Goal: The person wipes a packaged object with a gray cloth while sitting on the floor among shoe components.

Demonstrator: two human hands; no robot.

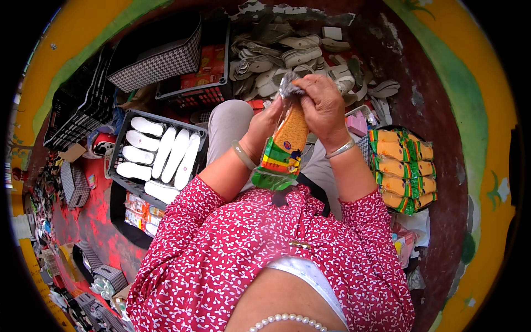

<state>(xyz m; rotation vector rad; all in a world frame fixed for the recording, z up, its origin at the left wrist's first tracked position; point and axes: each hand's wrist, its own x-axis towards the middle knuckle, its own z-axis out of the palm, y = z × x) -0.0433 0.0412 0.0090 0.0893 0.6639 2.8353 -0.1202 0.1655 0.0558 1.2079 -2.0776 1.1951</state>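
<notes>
Before my lap is a clear plastic bag [278,165] printed green, yellow and red, with an orange-tan textured insole [291,128] inside. My left hand [264,126] is closed on the bag's left side, its thumb near the upper end. At the bag's top my right hand [325,108] is closed, with thumb and fingers pinching there. A grey, fuzzy-looking piece [289,86] sticks out at that end beside the right fingertips; I cannot make out exactly what it is. The bag hangs tilted, its green end toward my body.
At right, a container holds stacked bagged orange insoles [402,171]. On the left stands a black crate [123,130] of white insoles [178,152]. Beyond my knees lie a heap of pale insoles [301,50], a black crate [191,94] with red packets and a checked basket [155,67].
</notes>
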